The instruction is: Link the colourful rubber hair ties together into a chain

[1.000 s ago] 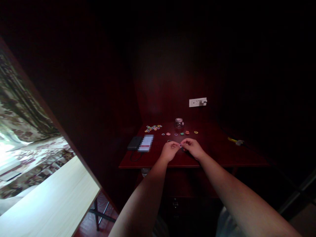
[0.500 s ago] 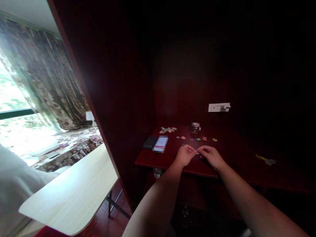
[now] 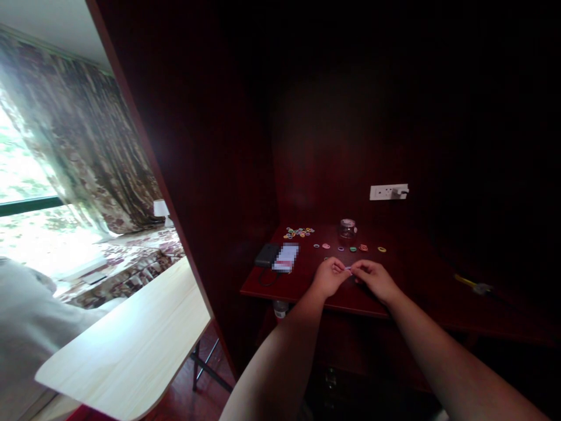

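Observation:
My left hand (image 3: 328, 277) and my right hand (image 3: 374, 279) meet over the front of the dark red desk (image 3: 412, 286). Between their fingertips is a small pale purple hair tie (image 3: 348, 268), mostly hidden, pinched from both sides. Just beyond my hands lies a loose row of small coloured hair ties: a pale one (image 3: 316, 245), a pink one (image 3: 326, 246), a purple one (image 3: 340, 249), a green one (image 3: 353, 249), an orange-red one (image 3: 363, 248) and a yellow one (image 3: 381, 249). Part of another ring shows beside my left hand.
A heap of coloured hair ties (image 3: 298, 233) lies at the back left. Behind the row stands a clear jar (image 3: 347, 229). A black box (image 3: 266, 255) with a cable and a blurred phone-like thing (image 3: 286, 257) are at left. A yellow-ended cable (image 3: 464, 280) lies right.
My hands stay in nearly the same place, still pinching the hair tie, which now looks thinner between the fingertips. The whole view has shifted slightly.

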The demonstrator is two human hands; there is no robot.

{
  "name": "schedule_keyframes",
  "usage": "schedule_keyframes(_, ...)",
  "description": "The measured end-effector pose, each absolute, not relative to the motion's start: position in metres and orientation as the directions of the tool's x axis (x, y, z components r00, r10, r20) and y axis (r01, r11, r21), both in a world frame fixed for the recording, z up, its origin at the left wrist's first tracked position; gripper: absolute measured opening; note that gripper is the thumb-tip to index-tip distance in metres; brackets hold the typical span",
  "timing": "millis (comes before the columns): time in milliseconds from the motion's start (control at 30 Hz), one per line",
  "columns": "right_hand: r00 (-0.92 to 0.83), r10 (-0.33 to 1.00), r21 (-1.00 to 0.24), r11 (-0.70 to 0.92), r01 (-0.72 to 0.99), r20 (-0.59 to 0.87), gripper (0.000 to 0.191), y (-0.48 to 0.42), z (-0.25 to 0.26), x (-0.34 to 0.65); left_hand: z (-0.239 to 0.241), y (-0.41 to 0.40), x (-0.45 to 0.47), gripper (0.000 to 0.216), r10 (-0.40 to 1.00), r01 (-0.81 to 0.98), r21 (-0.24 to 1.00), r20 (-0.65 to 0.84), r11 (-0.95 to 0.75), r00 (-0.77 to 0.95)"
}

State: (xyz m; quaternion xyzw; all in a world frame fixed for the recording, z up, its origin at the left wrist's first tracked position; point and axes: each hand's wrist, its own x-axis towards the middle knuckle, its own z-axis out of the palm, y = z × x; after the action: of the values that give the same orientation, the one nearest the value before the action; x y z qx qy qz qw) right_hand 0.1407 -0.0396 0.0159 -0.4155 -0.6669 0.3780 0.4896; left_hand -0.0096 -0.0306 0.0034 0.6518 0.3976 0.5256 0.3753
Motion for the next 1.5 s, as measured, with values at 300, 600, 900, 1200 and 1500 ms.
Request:
schedule_keyframes(300, -0.147, 0.932, -0.932, 0.348, 0.105, 0.331, 0.025, -0.0356, 0.0106, 0.1408, 0.0044, -0.0303, -0.0104, 0.017, 0.902, 0.126, 0.901, 0.391, -0.416, 0.182)
schedule_keyframes(600, -0.190, 0.926, -0.930, 0.350, 0.109, 0.326, 0.027, -0.0349, 0.0122, 0.1421, 0.0027, -0.0263, -0.0109, 0.021, 0.896, 0.176, 0.880, 0.420, -0.441, 0.144)
schedule_keyframes(900, -0.116, 0.936, -0.935, 0.344, 0.084, 0.333, 0.026, -0.0355, 0.0120, 0.1397, 0.0066, -0.0306, -0.0114, 0.022, 0.904, 0.084, 0.918, 0.361, -0.387, 0.228)
schedule_keyframes(1200, -0.099, 0.938, -0.940, 0.338, 0.047, 0.332, 0.024, -0.0392, 0.0166, 0.1384, 0.0078, -0.0299, -0.0110, 0.016, 0.910, 0.103, 0.919, 0.351, -0.379, 0.221)
schedule_keyframes(1500, -0.127, 0.938, -0.943, 0.329, 0.044, 0.321, 0.026, -0.0335, 0.0105, 0.1407, 0.0079, -0.0292, -0.0107, 0.019, 0.921, 0.092, 0.928, 0.341, -0.362, 0.186)
